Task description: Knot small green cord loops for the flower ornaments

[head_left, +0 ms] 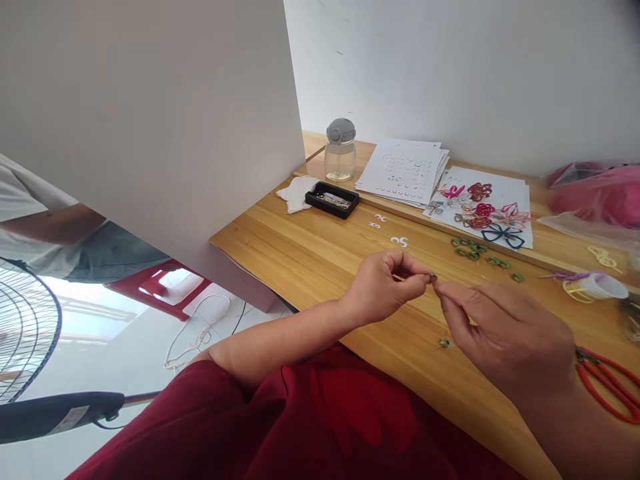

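Note:
Between the thumb and forefinger of my left hand (383, 287) is a small dark green piece (433, 276), with little of it showing past the fingertips. My right hand (505, 330) is closed in a pinch right against that piece; what its fingertips hold is too small to make out. Below the hands a single green piece (445, 343) lies on the wooden table (280, 247). Beyond them are several green curved pieces (469, 249) in a loose group, and several white crescent-shaped cutouts (399, 241).
Red-handled pliers (607, 383) lie by my right wrist, near a thread spool (595, 287). Farther back are a black tray (332, 199), a bottle (341, 150), paper sheets (400, 170) and colourful wire flowers (483, 210). A grey partition (200, 120) borders the left; a fan (27, 327) stands beyond.

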`<state>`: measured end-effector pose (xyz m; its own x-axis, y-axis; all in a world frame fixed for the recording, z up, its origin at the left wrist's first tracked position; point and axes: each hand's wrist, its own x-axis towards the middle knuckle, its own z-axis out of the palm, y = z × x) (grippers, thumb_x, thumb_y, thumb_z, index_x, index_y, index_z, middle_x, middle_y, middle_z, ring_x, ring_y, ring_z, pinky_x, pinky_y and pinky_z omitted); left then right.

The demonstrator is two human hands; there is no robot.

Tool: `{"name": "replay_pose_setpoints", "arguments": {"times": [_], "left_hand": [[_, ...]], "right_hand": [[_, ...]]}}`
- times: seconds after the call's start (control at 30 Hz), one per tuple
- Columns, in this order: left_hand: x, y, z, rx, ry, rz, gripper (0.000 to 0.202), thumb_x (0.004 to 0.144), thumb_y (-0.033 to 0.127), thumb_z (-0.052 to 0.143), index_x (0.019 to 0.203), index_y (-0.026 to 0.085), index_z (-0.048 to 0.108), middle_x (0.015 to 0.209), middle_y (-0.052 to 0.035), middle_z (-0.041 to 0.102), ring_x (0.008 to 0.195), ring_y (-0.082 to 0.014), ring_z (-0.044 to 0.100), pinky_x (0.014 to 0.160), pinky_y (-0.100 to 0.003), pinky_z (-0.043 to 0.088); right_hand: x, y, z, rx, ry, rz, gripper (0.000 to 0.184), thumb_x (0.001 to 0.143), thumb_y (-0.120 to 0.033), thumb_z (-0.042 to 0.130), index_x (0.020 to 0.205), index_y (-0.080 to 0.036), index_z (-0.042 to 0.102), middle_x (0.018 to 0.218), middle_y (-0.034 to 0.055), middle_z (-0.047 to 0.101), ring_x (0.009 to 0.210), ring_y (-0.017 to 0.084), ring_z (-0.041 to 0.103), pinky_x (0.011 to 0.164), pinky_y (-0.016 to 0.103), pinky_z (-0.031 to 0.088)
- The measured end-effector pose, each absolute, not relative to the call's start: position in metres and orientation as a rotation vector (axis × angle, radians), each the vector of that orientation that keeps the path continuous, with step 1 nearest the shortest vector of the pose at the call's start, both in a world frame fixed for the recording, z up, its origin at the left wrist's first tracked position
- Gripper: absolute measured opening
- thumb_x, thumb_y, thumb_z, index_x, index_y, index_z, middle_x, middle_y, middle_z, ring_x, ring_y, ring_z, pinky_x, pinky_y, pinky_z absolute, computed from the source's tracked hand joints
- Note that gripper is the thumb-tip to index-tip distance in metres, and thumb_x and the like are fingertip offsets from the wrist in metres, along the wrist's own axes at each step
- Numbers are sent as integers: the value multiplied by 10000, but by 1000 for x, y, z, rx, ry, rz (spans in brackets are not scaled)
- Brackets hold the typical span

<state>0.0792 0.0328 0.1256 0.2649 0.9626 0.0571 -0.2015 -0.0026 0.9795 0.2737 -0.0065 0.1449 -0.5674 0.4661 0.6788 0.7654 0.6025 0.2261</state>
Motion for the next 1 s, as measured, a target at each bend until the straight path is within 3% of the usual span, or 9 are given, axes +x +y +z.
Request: {"name": "replay_pose_setpoints", "arguments": {"times": [0.2, 0.37, 0.5, 0.63, 0.8, 1.0], "left_hand": [[77, 30, 126, 1260, 860, 1018, 122, 804, 190, 803, 835, 145, 693, 838, -28, 749, 728, -84, 637, 710, -228, 507], [72, 30, 136, 1156, 766, 900, 311, 718, 312, 930, 842, 141, 701, 791, -21, 733, 684, -85, 632, 629, -213, 499], [69, 31, 141, 1076, 702, 806, 424, 672, 422, 969, 852, 148, 702, 717, 1, 691, 668, -99, 643, 598, -218, 502], [71, 32, 141, 988, 665, 807, 499, 611, 455, 1002, 861, 140, 706, 736, 0, 698, 676, -92, 645, 615, -218, 489], [78, 31, 135, 869, 694, 929, 541, 595, 500, 999, 847, 136, 688, 749, 11, 676, 668, -86, 632, 572, -207, 458], [85, 30, 133, 803, 740, 1022, 512, 629, 477, 991, 835, 128, 678, 744, 11, 668, 646, -77, 617, 584, -217, 490]], "right_hand": [[270, -4, 153, -1036, -2161, -438, 147, 969, -175, 698, 1056, -257, 784, 818, 27, 781, 703, 196, 690, 641, 344, 454], [269, 2, 157, -1321, -1848, 207, 78, 930, -344, 763, 934, -278, 805, 718, 0, 737, 535, 135, 582, 509, 291, 406], [270, 12, 162, -1347, -1610, 784, 212, 811, -459, 850, 824, -252, 804, 657, 9, 691, 513, 119, 520, 460, 257, 368], [267, 18, 159, -1271, -1268, 1314, 363, 642, -508, 961, 800, -230, 789, 533, -47, 528, 448, 74, 364, 411, 221, 261], [251, 14, 151, -1248, -965, 1360, 307, 540, -354, 963, 705, -238, 732, 476, -69, 469, 419, 61, 343, 411, 204, 228], [240, 8, 150, -1274, -1013, 1175, 218, 610, -344, 903, 721, -235, 751, 470, -63, 452, 435, 73, 338, 426, 232, 249]]}}
